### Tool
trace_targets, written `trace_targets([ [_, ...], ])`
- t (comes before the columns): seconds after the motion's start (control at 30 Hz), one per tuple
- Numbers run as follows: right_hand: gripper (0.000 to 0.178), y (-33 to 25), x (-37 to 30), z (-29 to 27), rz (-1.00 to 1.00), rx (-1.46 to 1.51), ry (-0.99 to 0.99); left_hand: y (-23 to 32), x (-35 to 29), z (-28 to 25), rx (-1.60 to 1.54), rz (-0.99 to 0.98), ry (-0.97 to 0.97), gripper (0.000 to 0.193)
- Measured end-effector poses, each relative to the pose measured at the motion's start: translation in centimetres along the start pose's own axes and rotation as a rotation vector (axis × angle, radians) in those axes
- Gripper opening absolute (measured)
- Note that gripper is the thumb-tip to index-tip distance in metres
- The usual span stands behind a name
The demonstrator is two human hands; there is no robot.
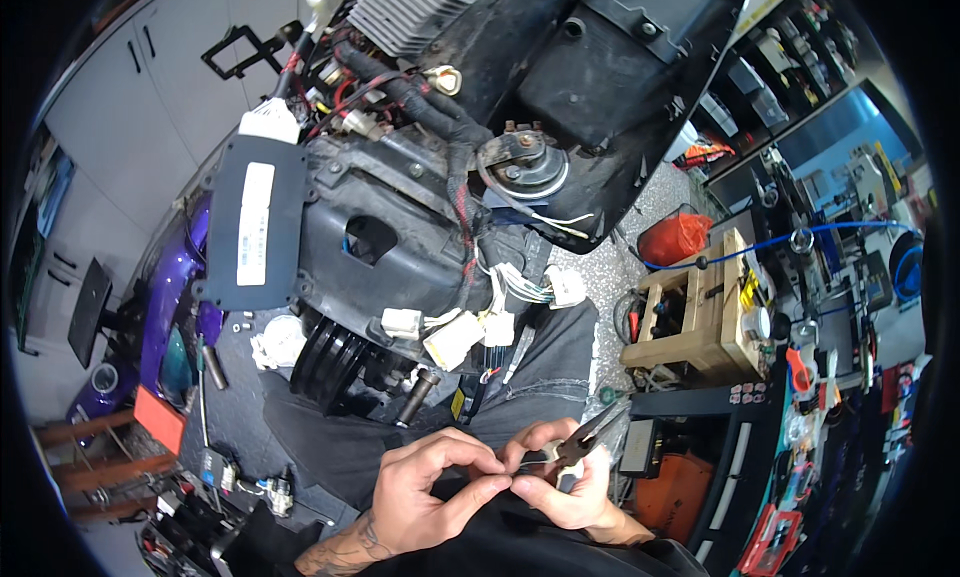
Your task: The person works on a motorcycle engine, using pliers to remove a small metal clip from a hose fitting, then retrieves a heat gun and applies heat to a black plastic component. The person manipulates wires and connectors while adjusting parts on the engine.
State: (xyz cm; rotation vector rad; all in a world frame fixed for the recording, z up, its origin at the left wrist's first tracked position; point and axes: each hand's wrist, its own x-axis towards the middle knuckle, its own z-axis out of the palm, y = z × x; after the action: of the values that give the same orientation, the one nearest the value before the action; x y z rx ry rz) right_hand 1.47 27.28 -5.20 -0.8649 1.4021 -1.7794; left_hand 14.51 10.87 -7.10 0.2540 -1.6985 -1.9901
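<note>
1. Pliers (580, 439) sit in the right hand (565, 487), closed around the handles, just below the scooter's opened front body (400, 207), over the person's lap.
2. Left hand (430, 492) pinches something tiny at the plier tips, thumb to forefinger; too small to identify. Held close, likely for fine control.
3. Count: one pliers, two hands, about four white connectors (455, 337) dangling below the scooter body, one round horn (525, 167) on it.

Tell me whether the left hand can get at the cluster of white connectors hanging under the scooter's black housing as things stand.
Probably yes. The white connectors hang in the open just above the left hand, with nothing between them. But its fingertips are pinched with the right hand, which holds pliers, so it would have to let go first.
</note>
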Motion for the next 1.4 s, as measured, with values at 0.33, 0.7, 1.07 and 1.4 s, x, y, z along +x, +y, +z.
trace_targets([
  [0.33,0.036,-6.1,6.8,-4.8,-0.231,-0.156,0.193,8.0,12.4,-1.1,0.774,0.575,0.086,0.03],
  [0.7,0.032,-10.9,17.4,-8.9,-0.235,-0.792,0.053,6.0,21.3,-0.7,0.81,0.472,-0.145,0.01],
  [1.07,0.03,-9.3,18.2,-8.6,-0.152,-0.672,-0.092,5.2,20.9,-2.3,0.802,0.421,-0.252,0.014],
  [1.4,0.032,-9.7,19.2,-8.5,-0.235,-0.759,-0.167,5.2,21.2,-2.4,0.806,0.379,-0.269,0.015],
])
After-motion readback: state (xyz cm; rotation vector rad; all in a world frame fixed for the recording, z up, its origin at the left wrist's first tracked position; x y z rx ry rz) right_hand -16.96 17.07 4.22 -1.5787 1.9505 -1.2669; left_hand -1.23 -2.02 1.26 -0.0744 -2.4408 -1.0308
